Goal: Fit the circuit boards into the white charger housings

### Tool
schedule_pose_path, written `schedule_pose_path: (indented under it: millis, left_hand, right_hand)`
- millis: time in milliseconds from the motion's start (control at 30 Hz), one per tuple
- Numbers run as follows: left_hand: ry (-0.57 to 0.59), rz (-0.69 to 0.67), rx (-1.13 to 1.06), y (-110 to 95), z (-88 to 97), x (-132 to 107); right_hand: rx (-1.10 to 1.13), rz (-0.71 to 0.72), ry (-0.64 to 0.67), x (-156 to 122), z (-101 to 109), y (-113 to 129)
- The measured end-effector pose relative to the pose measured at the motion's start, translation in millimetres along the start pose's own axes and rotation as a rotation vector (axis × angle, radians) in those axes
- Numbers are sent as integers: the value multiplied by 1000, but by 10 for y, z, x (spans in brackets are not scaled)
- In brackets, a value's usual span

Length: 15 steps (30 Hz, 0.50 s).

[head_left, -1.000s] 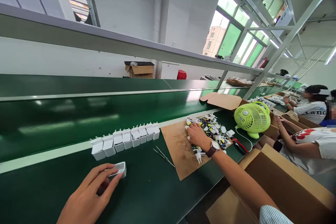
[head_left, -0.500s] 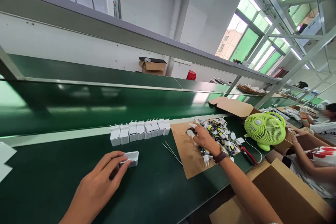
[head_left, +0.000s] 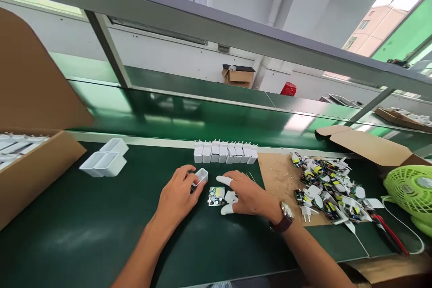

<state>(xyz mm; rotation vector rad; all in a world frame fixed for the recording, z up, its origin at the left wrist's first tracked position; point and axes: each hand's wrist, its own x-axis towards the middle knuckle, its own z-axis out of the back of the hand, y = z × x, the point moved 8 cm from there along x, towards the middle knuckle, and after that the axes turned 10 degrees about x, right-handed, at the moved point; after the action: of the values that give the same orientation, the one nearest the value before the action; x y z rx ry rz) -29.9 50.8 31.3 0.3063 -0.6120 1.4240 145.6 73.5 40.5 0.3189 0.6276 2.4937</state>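
My left hand (head_left: 180,193) grips a white plastic charger case (head_left: 201,175), its open end facing up. Beside it, a small green circuit board (head_left: 216,195) with yellow and white parts lies on the green bench. A white plastic piece (head_left: 231,197) adjoins the board, just under my right hand (head_left: 241,193). White finger cots cover that hand's thumb and index finger, which are spread apart around the piece without visibly pinching it. Behind both hands stands a row of several white cases (head_left: 222,152) with boards and plug lids sticking up.
Circuit boards (head_left: 327,189) are heaped on brown cardboard (head_left: 275,175) at the right, near red-handled pliers (head_left: 391,234) and a green fan (head_left: 410,195). At left are several empty white cases (head_left: 104,162) and a carton (head_left: 43,171). A metal shelf rail (head_left: 216,22) crosses above.
My right hand has come left from the heap to beside the case, where a circuit board now lies. My left hand still holds the case. The view has turned left.
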Motion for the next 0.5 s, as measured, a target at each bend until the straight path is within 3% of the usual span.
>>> schedule_pose_path:
  millis: [133,233,433,500]
  left_hand:
    - [75,46,0,2,-23,5]
    - [194,90,-29,2,-98,-7]
    - [372,187,-146,-2,-247,-61]
    - [436,203,-222,-26,-314,-64]
  right_hand:
    - [44,-36,77,27,-114,-212]
    - [83,2,86,25,-227,-245]
    - [66,102,-75,-61,-302,-192]
    - [6,211,-154,-122,-310,-230]
